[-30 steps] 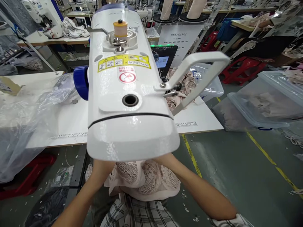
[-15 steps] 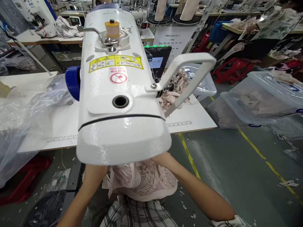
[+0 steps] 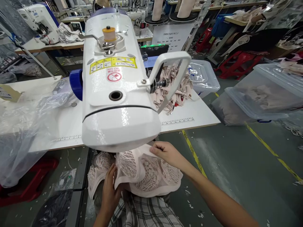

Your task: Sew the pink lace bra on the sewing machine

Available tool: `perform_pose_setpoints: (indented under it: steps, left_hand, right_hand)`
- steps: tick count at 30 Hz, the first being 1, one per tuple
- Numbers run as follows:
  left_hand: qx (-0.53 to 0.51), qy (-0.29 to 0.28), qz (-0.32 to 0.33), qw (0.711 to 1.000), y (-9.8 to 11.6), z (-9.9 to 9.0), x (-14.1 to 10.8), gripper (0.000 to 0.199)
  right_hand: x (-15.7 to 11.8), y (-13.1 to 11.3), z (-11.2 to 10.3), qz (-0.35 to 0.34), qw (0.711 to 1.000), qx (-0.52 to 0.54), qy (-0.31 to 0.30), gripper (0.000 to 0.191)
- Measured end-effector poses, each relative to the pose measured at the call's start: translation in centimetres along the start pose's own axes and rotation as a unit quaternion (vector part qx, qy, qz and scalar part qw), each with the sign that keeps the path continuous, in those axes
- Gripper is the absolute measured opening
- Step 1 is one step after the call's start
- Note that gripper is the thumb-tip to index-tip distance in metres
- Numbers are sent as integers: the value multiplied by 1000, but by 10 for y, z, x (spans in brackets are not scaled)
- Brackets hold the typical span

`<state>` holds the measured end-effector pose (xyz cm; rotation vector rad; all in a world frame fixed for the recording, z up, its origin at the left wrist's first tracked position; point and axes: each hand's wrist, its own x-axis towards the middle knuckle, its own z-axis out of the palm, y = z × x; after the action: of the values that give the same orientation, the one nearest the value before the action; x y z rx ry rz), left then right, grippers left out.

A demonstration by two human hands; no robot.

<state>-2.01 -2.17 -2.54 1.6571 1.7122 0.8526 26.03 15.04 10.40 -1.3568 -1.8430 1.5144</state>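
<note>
Pale pink lace bras point(image 3: 151, 176) lie across my lap, just below the head of a white sewing machine point(image 3: 120, 129). My right hand point(image 3: 165, 154) pinches the upper edge of one bra between thumb and fingers, to the right of the machine head. At the lower left, my left hand point(image 3: 110, 187) is closed on the side of the same bra, its fingers partly behind the fabric. More lace cups point(image 3: 102, 161) hang to the left of that hand. The machine head covers part of the uppermost fabric, and its needle area is out of sight.
On the white table point(image 3: 199, 110), a heap of pink fabric pieces point(image 3: 177, 83) lies behind the machine's guard. Clear plastic bags point(image 3: 42, 110) cover the left side. Plastic bins point(image 3: 265, 91) stand to the right. A red stool point(image 3: 30, 186) is at lower left.
Both hands have come out from under the machine head into view. The bra is raised and spread between them, and more lace cups show on the left. The camera view has shifted slightly.
</note>
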Motion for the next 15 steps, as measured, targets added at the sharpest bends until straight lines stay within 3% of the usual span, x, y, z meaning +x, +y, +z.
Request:
perform_pose_setpoints:
  steps: [4,8,11,15]
  left_hand:
    - [-21,1,-53,998,-15,-7,-8,50]
    - [2,44,-43,998,-17,-33,-1,45]
    - [84,107,18,991,-2,-57,5,49]
    - [191,194,132,953,42,-68,-8,60]
  right_hand:
    - [-5,2,1,-1,1000,2,4,49]
    - [-3,-5,5,-14,1000,-18,17,46]
    - [-17,-6,-4,-11,998,-63,21,50]
    - [-77,14,-40,42,985,-162,37,55]
